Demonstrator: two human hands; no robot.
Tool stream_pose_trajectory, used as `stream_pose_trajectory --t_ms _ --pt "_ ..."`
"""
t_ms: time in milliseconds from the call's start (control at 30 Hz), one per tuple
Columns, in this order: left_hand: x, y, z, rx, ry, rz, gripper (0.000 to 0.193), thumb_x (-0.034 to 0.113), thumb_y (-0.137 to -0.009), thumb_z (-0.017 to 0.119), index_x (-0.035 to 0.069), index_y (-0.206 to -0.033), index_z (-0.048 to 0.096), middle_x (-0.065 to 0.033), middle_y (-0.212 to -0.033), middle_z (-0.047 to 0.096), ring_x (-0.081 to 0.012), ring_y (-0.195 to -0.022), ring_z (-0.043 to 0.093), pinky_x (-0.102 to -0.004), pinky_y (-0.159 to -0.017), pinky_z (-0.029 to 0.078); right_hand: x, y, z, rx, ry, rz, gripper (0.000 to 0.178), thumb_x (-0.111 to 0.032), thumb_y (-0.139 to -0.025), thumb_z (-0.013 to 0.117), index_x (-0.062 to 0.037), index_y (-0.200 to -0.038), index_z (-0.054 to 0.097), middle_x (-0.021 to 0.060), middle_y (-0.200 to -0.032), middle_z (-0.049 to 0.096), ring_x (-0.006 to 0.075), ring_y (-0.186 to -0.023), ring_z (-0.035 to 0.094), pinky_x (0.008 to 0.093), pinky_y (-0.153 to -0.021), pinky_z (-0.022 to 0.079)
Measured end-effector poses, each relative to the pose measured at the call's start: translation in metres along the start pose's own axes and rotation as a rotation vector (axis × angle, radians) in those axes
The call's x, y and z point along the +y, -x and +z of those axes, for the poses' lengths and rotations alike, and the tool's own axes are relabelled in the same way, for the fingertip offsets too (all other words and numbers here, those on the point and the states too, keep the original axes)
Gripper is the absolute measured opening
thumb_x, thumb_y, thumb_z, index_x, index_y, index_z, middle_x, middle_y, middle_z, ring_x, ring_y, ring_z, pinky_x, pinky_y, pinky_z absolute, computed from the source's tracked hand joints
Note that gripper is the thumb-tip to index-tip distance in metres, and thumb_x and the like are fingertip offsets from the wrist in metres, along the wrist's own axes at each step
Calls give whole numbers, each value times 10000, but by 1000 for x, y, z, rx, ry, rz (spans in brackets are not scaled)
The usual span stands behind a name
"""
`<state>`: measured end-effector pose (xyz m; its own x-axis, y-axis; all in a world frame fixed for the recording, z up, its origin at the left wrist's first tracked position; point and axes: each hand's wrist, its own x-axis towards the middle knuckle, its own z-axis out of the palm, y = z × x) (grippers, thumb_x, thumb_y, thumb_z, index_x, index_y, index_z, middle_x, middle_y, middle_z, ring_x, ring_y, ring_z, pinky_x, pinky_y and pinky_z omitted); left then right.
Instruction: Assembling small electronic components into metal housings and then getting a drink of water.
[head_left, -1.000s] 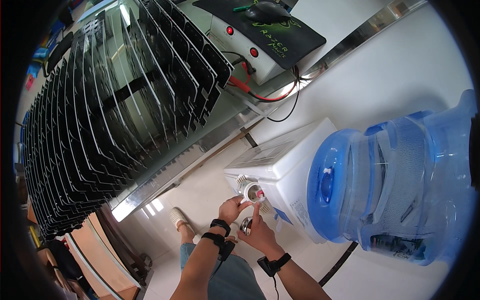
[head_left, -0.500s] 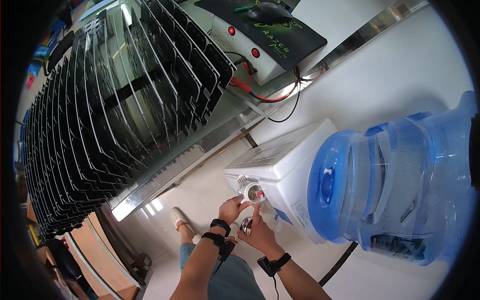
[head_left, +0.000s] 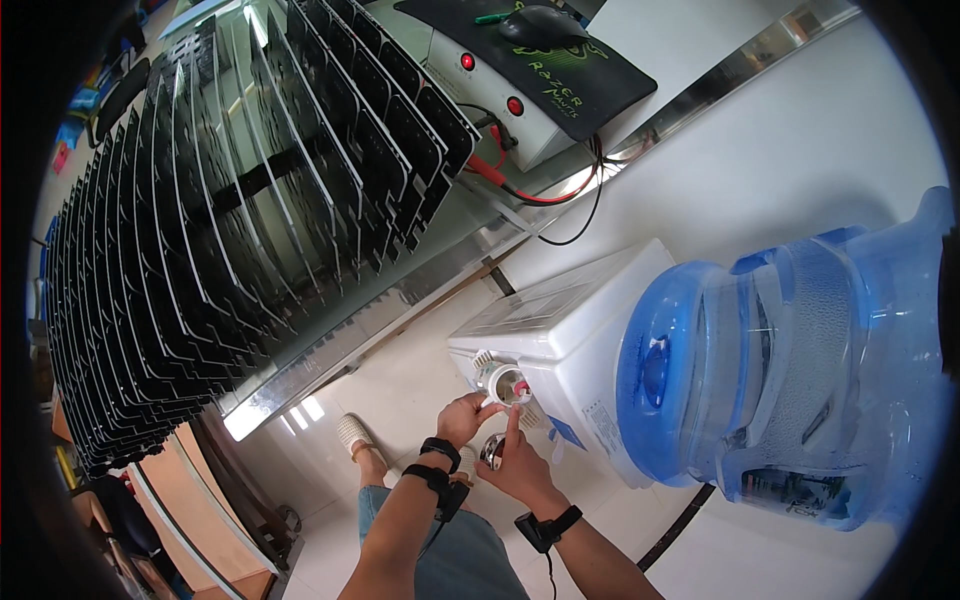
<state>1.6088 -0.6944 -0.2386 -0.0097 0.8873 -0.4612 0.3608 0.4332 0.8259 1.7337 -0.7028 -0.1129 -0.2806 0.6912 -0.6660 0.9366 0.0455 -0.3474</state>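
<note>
My left hand [head_left: 462, 418] is closed on a clear cup [head_left: 496, 378] with a pale rim, held against the front of the white water dispenser [head_left: 570, 312]. A red piece [head_left: 521, 391], apparently on the dispenser's tap, shows by the cup's mouth. My right hand [head_left: 520, 468] grips a shiny, round, lid-like metal thing [head_left: 492, 450], largely covered by the palm and fingers. Its index finger stretches up to the cup and red piece; whether it presses the tap I cannot tell. A big blue water bottle [head_left: 655, 380] sits on the dispenser.
On the glass-topped table [head_left: 350, 325] to the left stands a long row of black panels [head_left: 190, 260]. Behind are a white box with red switches [head_left: 480, 85], a black mouse pad [head_left: 600, 85] with a mouse [head_left: 545, 27], and cables [head_left: 560, 200]. Brown furniture [head_left: 200, 510] stands lower left.
</note>
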Motion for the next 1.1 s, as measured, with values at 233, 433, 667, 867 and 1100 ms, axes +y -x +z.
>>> stream_pose_trajectory --t_ms 233,433,667,867,1100 --pt "2 0 -1 -4 -16 -17 481 567 -842 590 91 -865 657 -117 -766 638 -301 -703 602 -396 -626 453 1 -1 0 -16 -32 7 1157 -377 -745 701 -30 -1455 -144 241 -1193 523 363 -999 601 427 -785 521" --pt "0 0 0 6 2 -4 481 573 -842 583 104 -904 670 -115 -794 652 -302 -730 613 -391 -641 464 -4 1 -4 -37 -38 20 1158 -380 -748 699 -31 -1454 -151 261 -1225 503 390 -1026 588 437 -797 519" --pt "1 -1 0 -6 0 -3 469 569 -845 581 117 -934 676 -112 -832 667 -304 -771 629 -392 -662 475 -4 1 -4 -21 -15 18 1159 -384 -750 699 -26 -1452 -152 275 -1246 485 398 -1058 573 439 -806 518" --pt "1 1 -1 -1 -26 -26 468 567 -843 586 111 -910 671 -111 -812 660 -305 -755 623 -392 -654 471 -5 1 -4 -34 -26 21 1159 -382 -748 700 -17 -1452 -145 277 -1256 478 400 -1058 572 435 -809 517" --pt "3 2 -2 15 1 -4 471 565 -841 590 103 -895 667 -120 -801 654 -307 -744 621 -393 -645 468 -4 1 -2 -6 -23 9 1157 -383 -747 699 -23 -1452 -144 287 -1260 472 413 -1059 570 444 -816 514"
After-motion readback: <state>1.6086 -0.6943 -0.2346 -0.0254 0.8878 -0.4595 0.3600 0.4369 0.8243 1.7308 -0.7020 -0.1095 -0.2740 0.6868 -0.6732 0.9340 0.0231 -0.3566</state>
